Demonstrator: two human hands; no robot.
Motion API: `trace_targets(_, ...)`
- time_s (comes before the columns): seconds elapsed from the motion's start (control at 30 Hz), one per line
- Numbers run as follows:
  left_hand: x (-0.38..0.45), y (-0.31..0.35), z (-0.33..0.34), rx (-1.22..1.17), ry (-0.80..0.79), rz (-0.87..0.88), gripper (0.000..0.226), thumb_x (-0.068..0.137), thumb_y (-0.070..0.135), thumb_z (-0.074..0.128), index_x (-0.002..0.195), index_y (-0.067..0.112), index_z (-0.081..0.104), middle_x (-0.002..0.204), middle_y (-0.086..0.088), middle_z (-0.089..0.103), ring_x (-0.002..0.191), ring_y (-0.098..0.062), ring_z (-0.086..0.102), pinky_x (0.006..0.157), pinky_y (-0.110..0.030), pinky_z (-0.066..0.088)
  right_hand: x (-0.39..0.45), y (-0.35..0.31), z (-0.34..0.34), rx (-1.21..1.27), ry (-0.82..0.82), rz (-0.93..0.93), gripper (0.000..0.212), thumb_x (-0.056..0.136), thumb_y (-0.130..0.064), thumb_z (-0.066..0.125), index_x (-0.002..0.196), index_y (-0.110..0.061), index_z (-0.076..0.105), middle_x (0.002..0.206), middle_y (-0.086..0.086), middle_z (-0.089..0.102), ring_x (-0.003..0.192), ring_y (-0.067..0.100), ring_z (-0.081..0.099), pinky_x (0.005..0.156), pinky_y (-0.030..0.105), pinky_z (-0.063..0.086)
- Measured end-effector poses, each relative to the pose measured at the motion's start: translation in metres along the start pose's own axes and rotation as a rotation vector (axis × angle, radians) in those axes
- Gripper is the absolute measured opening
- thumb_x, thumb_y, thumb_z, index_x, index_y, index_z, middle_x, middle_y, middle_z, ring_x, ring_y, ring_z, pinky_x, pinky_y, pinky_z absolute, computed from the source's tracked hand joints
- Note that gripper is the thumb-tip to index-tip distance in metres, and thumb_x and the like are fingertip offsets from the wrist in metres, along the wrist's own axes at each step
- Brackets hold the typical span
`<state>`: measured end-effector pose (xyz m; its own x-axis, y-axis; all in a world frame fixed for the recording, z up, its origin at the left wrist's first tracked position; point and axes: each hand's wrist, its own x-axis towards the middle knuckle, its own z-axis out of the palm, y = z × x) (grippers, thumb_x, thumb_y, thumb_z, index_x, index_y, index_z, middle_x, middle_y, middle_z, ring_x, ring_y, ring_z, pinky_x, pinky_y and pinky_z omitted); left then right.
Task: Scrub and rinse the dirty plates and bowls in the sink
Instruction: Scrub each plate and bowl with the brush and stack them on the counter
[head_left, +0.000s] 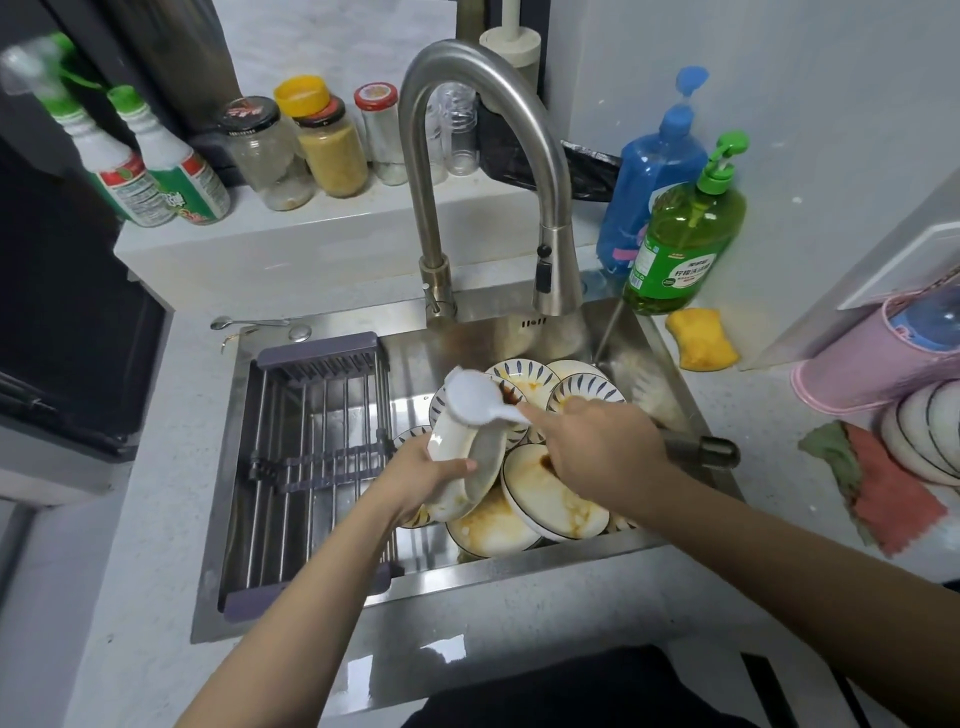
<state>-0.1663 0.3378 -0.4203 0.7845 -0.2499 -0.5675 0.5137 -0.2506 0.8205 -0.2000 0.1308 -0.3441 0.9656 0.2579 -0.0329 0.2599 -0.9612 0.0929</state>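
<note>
Head view: left hand (415, 475) grips a tilted white bowl (462, 467) by its rim above the sink (571, 564); right hand (597, 441) pinches a white spoon (475, 397). Stained plates (550, 493) piled below. Likely heavy, slick, breakable ceramic; rim grip with thumb inside suits.

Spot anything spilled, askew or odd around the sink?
Yes. The faucet sprays sideways onto the sink's right wall, missing the dirty plates. The left hand holds a bowl on edge while the right hand holds a white spoon. The yellow sponge lies unused on the counter.
</note>
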Motion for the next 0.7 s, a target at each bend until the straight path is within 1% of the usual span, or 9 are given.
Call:
trace_targets(0.07,-0.002,0.000,0.001,0.064,-0.024,0.015,0.047,0.054,0.032,0.080,0.097,0.020,0.066,0.102,-0.014,0.072,0.100,-0.035,0.066,0.093,-0.055,0.050,0.011,0.016,0.002,-0.012,-0.009,0.116,0.044,0.095,-0.019,0.041,0.136,-0.034,0.043,0.064,-0.003,0.033,0.048,0.015,0.032,0.044,0.025,0.017)
trace_targets(0.1,-0.002,-0.001,0.002,0.075,-0.029,0.017,0.045,0.055,0.033,0.079,0.096,0.021,0.066,0.103,-0.015,0.072,0.100,-0.035,0.066,0.093,-0.055,0.050,0.010,0.018,0.002,-0.021,-0.019,0.124,0.043,0.095,-0.018,0.040,0.135,-0.034,0.044,0.061,-0.004,0.029,0.046,0.014,0.027,0.044,0.025,0.018)
trace_targets(0.23,0.000,-0.003,-0.001,0.082,-0.003,0.022,0.050,0.054,0.035,0.080,0.099,0.018,0.066,0.103,-0.013,0.071,0.100,-0.034,0.066,0.094,-0.055,0.049,-0.009,-0.004,-0.003,-0.001,0.024,0.010,0.046,0.069,-0.027,0.073,0.113,-0.037,0.065,0.051,-0.005,0.036,0.039,0.012,0.014,0.045,0.019,0.002)
trace_targets(0.3,0.000,-0.004,-0.002,0.057,-0.001,0.015,0.041,0.060,0.026,0.080,0.098,0.017,0.066,0.102,-0.014,0.071,0.099,-0.035,0.066,0.094,-0.055,0.050,0.000,0.003,-0.002,0.026,-0.001,0.027,0.045,0.083,-0.024,0.060,0.126,-0.037,0.055,0.057,-0.005,0.034,0.041,0.012,0.020,0.043,0.021,0.008)
trace_targets(0.4,-0.001,-0.004,0.002,-0.107,-0.024,0.008,0.039,0.065,0.011,0.080,0.101,0.010,0.066,0.102,-0.015,0.071,0.101,-0.038,0.065,0.093,-0.054,0.051,0.010,0.018,0.004,-0.012,-0.001,0.112,0.044,0.094,-0.017,0.039,0.135,-0.034,0.045,0.060,-0.005,0.028,0.045,0.013,0.026,0.043,0.025,0.019)
trace_targets(0.5,0.001,-0.002,0.006,-0.438,-0.036,-0.013,0.050,0.063,0.003,0.073,0.111,0.002,0.062,0.108,-0.019,0.070,0.101,-0.035,0.065,0.087,-0.048,0.054,-0.004,-0.003,0.002,0.044,0.032,0.067,0.043,0.072,-0.022,0.061,0.112,-0.037,0.066,0.050,-0.005,0.036,0.036,0.017,0.036,0.046,0.019,0.000)
trace_targets(0.57,0.000,0.002,0.009,-0.625,-0.037,-0.031,0.046,0.069,-0.003,0.071,0.114,0.000,0.061,0.105,-0.017,0.071,0.094,-0.030,0.069,0.079,-0.042,0.058,-0.004,-0.007,0.013,0.121,0.148,0.060,0.043,0.056,-0.021,0.070,0.097,-0.035,0.073,0.045,-0.005,0.032,0.030,0.019,0.028,0.052,0.014,-0.003)
trace_targets(0.63,-0.001,0.005,0.011,-0.714,-0.016,-0.064,0.031,0.080,0.001,0.063,0.111,-0.001,0.061,0.099,-0.015,0.073,0.088,-0.026,0.072,0.074,-0.040,0.060,-0.002,-0.006,0.013,0.167,0.127,0.153,0.041,0.062,-0.018,0.074,0.100,-0.035,0.073,0.051,-0.005,0.025,0.037,0.018,0.020,0.051,0.014,-0.001)
trace_targets(0.7,-0.002,0.007,0.013,-0.776,0.002,-0.088,0.018,0.090,0.005,0.053,0.105,0.001,0.063,0.092,-0.014,0.074,0.082,-0.024,0.072,0.071,-0.039,0.060,-0.005,-0.010,0.013,0.147,0.081,0.171,0.045,0.075,-0.019,0.070,0.114,-0.040,0.066,0.056,-0.003,0.034,0.044,0.019,0.027,0.046,0.019,0.003)
